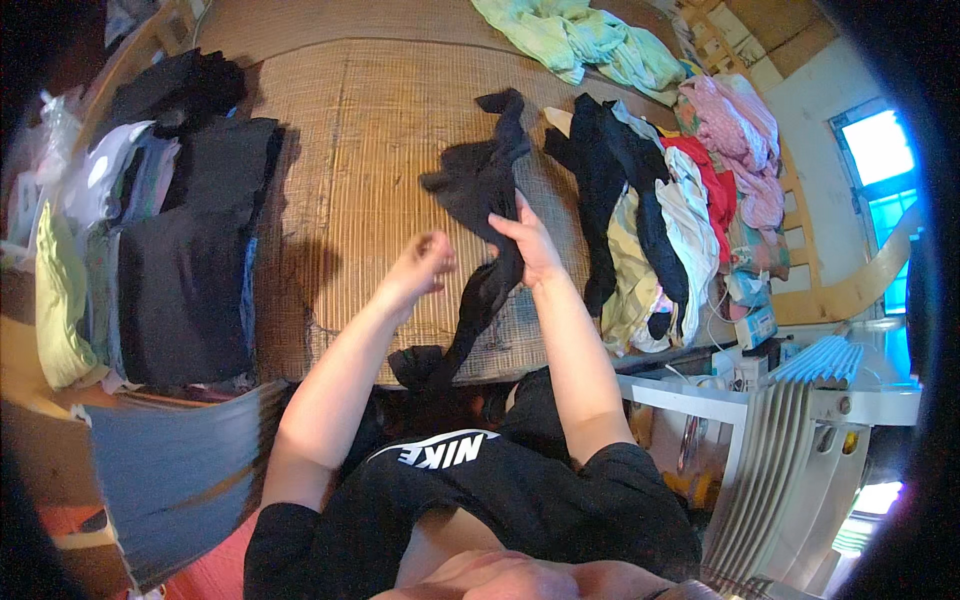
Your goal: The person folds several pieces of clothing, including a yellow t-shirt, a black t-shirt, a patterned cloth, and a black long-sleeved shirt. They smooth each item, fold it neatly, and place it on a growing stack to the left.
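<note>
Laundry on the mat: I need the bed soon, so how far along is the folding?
Roughly midway, it seems. Done: folded stacks sit at the left. In hand: the right hand grips a dark garment; the left hand is beside it, closed. Left: an unfolded pile at the right and green cloth at the mat's far edge.

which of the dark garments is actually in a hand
The long black garment gripped by the right hand; the other dark clothes lie in piles at the sides.

Dim room, window [878, 145] glare, fisheye-warped edges
</note>
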### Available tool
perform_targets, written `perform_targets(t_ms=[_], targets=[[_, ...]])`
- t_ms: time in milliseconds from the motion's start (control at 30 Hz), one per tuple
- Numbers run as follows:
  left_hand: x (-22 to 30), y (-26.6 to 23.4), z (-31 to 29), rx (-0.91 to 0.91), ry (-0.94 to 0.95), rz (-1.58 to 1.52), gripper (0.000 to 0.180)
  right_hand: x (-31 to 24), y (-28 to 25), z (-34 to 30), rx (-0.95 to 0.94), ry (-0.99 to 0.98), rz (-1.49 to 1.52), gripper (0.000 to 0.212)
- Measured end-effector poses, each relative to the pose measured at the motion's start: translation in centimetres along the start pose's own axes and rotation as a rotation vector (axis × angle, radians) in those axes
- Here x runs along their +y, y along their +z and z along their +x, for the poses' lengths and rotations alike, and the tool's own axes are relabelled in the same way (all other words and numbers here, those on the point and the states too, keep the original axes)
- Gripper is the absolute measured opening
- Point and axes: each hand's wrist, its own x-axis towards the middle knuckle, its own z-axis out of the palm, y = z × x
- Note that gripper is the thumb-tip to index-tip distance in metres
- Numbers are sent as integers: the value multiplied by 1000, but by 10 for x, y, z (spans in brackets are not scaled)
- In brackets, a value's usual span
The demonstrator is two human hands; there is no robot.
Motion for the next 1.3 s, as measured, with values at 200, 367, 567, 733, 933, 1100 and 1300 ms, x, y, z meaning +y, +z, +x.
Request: perform_targets(t_ms=[200,367,567,733,933,1100,1300], targets=[[15,-22,0,1,137,-1033,59,7,-8,-10,-500,121,-130,52],[24,-30,-3,174,145,-1061,49,22,-11,4,-252,292,-368,44],[31,-23,-20,-203,258,-1048,57,35,15,-9,-342,266,77,74],[29,-12,-28,-52,306,-708,48,21,12,-7,-259,219,504,62],[36,-26,-43,111,434,-726,32,-22,-27,-2,-217,-87,774,47],[24,-27,-36,100,142,-76,24,-34,-54,-5,-419,-216,802,48],[9,-21,-35,-213,-148,1584,32,-50,-89,-6,-386,-344,755,45]])
